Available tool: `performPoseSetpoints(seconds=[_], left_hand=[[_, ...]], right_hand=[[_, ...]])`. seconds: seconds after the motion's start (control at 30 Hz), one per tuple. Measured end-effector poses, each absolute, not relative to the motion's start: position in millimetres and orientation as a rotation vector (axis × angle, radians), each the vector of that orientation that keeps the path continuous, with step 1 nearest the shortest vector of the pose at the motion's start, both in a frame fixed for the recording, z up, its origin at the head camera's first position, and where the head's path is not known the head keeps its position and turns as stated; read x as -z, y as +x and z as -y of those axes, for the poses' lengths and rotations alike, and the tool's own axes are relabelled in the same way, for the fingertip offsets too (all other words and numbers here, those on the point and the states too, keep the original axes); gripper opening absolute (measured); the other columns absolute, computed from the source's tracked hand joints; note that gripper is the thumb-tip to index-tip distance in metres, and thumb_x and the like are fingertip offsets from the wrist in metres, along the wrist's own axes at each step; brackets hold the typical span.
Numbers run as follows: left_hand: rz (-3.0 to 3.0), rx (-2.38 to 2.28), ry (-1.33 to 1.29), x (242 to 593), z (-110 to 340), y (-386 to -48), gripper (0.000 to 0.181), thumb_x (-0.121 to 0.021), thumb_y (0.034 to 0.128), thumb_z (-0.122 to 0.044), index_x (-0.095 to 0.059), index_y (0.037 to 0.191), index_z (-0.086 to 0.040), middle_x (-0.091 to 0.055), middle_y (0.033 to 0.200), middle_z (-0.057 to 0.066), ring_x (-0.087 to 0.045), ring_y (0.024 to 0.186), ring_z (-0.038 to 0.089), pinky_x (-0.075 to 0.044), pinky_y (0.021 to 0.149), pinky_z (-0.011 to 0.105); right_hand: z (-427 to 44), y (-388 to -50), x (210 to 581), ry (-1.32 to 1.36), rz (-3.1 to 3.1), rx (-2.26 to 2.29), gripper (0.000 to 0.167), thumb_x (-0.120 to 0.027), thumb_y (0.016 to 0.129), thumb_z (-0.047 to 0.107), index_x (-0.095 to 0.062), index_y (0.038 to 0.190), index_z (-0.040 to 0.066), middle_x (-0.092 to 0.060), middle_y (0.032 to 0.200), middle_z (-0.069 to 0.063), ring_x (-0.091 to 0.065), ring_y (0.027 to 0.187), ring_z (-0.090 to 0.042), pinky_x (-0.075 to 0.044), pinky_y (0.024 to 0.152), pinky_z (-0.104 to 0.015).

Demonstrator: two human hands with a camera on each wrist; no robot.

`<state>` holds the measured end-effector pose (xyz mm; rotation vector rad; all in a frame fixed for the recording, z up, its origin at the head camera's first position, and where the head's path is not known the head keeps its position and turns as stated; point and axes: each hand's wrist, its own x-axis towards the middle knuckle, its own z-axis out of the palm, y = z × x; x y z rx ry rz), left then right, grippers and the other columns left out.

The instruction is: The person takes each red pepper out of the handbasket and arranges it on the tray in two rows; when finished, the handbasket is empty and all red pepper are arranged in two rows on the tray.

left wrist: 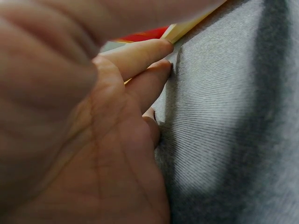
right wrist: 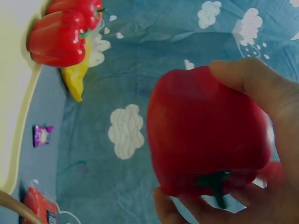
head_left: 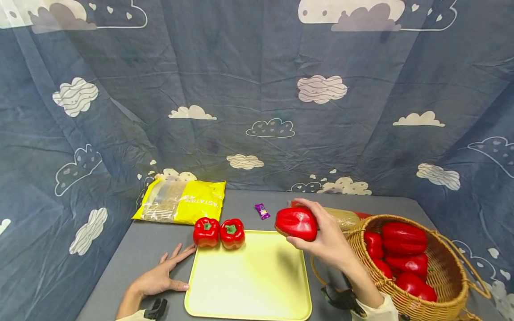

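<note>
My right hand (head_left: 327,240) grips a red pepper (head_left: 296,223) in the air above the right back part of a yellow tray (head_left: 249,285). In the right wrist view the thumb and fingers curl round this pepper (right wrist: 205,133), its green stem facing down. Two red peppers, one left (head_left: 206,232) and one right (head_left: 232,233), stand side by side at the tray's back left corner. My left hand (head_left: 154,278) rests on the grey table with fingers spread, its fingertips at the tray's left edge; the left wrist view shows its palm (left wrist: 107,154) close up.
A wicker basket (head_left: 445,285) with several red peppers stands at the right. Behind the tray lie a yellow pasta bag (head_left: 201,200) at the left and a small purple packet (head_left: 262,211). A long clear-and-red package (head_left: 341,217) lies partly behind my right hand.
</note>
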<state>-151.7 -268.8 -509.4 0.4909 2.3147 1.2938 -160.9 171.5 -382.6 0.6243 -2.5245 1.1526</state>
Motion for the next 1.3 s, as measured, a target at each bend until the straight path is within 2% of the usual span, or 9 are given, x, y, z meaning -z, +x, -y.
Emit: performPoseSetpoints(seconds=[0.17, 0.3, 0.6, 0.73, 0.9, 1.03, 1.2, 1.3], left_hand=[[-2.320, -1.291, 0.491, 510, 269, -151, 0.100, -0.085, 0.0780, -0.024, -0.029, 0.159, -0.010, -0.015, 0.165, 0.024, 0.016, 0.149, 0.052, 0.022, 0.109, 0.072], [-2.316, -1.297, 0.489, 510, 269, -151, 0.099, -0.085, 0.0778, -0.023, -0.029, 0.159, -0.010, -0.015, 0.165, 0.024, 0.016, 0.149, 0.051, 0.022, 0.110, 0.071], [-2.330, -1.288, 0.483, 510, 270, -149, 0.100, -0.085, 0.0774, -0.024, -0.029, 0.159, -0.009, -0.016, 0.165, 0.024, 0.015, 0.150, 0.051, 0.022, 0.110, 0.071], [-2.331, -1.293, 0.488, 510, 269, -150, 0.100, -0.085, 0.0773, -0.024, -0.029, 0.159, -0.010, -0.017, 0.165, 0.023, 0.015, 0.150, 0.051, 0.022, 0.110, 0.071], [-2.320, -1.297, 0.510, 511, 269, -151, 0.099, -0.085, 0.0783, -0.023, -0.029, 0.159, -0.011, -0.016, 0.166, 0.022, 0.015, 0.150, 0.051, 0.022, 0.110, 0.071], [-2.312, -1.298, 0.506, 511, 269, -152, 0.099, -0.085, 0.0784, -0.022, -0.028, 0.159, -0.011, -0.015, 0.166, 0.022, 0.016, 0.149, 0.051, 0.022, 0.110, 0.071], [-2.312, -1.294, 0.497, 511, 269, -153, 0.099, -0.085, 0.0781, -0.023, -0.029, 0.159, -0.012, -0.016, 0.166, 0.022, 0.016, 0.149, 0.051, 0.022, 0.110, 0.071], [-2.315, -1.290, 0.500, 511, 269, -153, 0.099, -0.085, 0.0783, -0.023, -0.029, 0.159, -0.011, -0.016, 0.166, 0.022, 0.016, 0.149, 0.051, 0.022, 0.110, 0.072]], right_hand=[[-162, -164, 387, 0.571, 2.553, -1.309, 0.076, -0.092, 0.071, 0.030, -0.050, 0.133, 0.015, -0.064, 0.129, -0.005, -0.065, 0.105, -0.025, -0.059, 0.078, -0.034], [-155, -166, 390, 0.575, 2.561, -1.316, 0.074, -0.092, 0.071, 0.036, -0.055, 0.133, 0.021, -0.064, 0.126, -0.003, -0.065, 0.102, -0.022, -0.060, 0.076, -0.031], [-139, -177, 401, 0.665, 2.627, -1.269, 0.071, -0.090, 0.073, 0.040, -0.057, 0.136, 0.033, -0.058, 0.132, -0.002, -0.062, 0.110, -0.028, -0.061, 0.083, -0.046], [-133, -184, 409, 0.712, 2.662, -1.260, 0.071, -0.089, 0.076, 0.034, -0.056, 0.138, 0.026, -0.055, 0.135, -0.004, -0.061, 0.114, -0.031, -0.060, 0.086, -0.048], [-126, -191, 420, 0.677, 2.686, -1.271, 0.072, -0.091, 0.074, 0.028, -0.050, 0.132, 0.014, -0.058, 0.128, -0.008, -0.062, 0.113, -0.031, -0.060, 0.086, -0.046], [-119, -195, 423, 0.651, 2.710, -1.242, 0.073, -0.092, 0.072, 0.030, -0.049, 0.129, 0.015, -0.058, 0.125, -0.008, -0.062, 0.113, -0.030, -0.060, 0.087, -0.047], [-110, -197, 426, 0.589, 2.735, -1.196, 0.075, -0.091, 0.072, 0.032, -0.055, 0.137, 0.020, -0.056, 0.130, -0.009, -0.059, 0.117, -0.034, -0.059, 0.088, -0.052], [-105, -198, 429, 0.558, 2.758, -1.193, 0.074, -0.090, 0.074, 0.032, -0.056, 0.139, 0.023, -0.054, 0.131, -0.010, -0.057, 0.118, -0.034, -0.059, 0.087, -0.050]])
